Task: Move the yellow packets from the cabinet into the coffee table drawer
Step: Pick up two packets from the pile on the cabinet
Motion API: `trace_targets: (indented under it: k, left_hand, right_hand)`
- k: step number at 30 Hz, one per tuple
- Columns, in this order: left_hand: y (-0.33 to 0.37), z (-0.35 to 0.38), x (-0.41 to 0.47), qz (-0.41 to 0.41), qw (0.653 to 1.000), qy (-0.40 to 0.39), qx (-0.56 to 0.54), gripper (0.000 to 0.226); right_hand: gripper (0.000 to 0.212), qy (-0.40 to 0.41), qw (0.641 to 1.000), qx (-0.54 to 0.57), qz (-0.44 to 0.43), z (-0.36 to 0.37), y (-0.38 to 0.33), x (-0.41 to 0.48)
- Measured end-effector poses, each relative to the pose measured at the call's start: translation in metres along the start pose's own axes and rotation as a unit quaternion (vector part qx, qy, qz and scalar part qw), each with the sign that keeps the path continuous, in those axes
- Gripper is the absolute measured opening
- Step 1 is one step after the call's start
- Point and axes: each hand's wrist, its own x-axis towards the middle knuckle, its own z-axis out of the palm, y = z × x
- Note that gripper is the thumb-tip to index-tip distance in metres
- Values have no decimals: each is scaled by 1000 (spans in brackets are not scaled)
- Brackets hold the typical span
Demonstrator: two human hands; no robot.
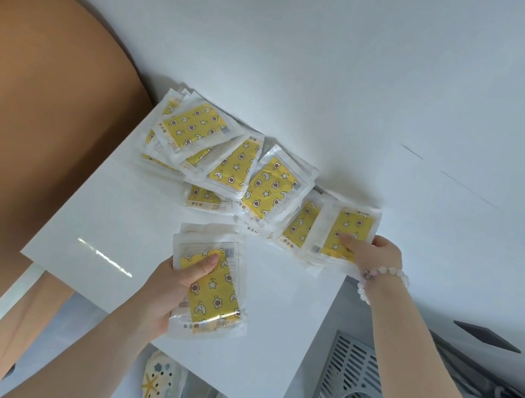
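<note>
I have the left hand (pixel 169 291) curled round a stack (pixel 217 295) of yellow packets, thumb pressed on the top one, at the near side of the white cabinet (pixel 106 207). I cannot tell whether the stack rests on the top or hangs just above it.

The right hand (pixel 373 252) pinches the end packet (pixel 350 227), with the thumb on its yellow face and the fingers behind its right edge. That packet's long axis runs from me toward the wall, tilted slightly, and it overlaps its neighbour on the left.

The other packets (pixel 270 183) fan out leftward from the right hand along the wall, overlapping in a loose row. The stack sits to the left of the right hand and nearer me, so I judge the end packet must travel down and left to join it. The right hand is nearer the right end of the row. The far left heap lies closer to the left hand, which is full. The drawer is not in view.
</note>
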Motion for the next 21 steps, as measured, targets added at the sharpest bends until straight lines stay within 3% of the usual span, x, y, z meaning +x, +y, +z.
trace_targets:
  k: [5,8,11,15,18,21]
  left_hand:
    - [8,6,-2,19,1000,-15,-13,32]
    - [11,10,-4,33,999,-34,-22,33]
    - [12,16,-5,46,998,-45,-23,31]
    - [9,21,-6,53,997,-50,-21,30]
    - [5,23,-5,60,996,-55,-23,30]
    - [2,21,-4,55,997,-51,-31,28]
  right_hand:
    - [19,-116,980,157,-25,-27,11,-47]
    - [27,-222,942,251,-23,-28,18,-76]
    - [16,-289,930,222,-46,-9,22,-99]
    - [15,-263,956,80,-98,29,26,-120]
    - [12,-176,977,35,-116,50,34,-128]
    - [27,-101,982,10,-158,62,41,-138]
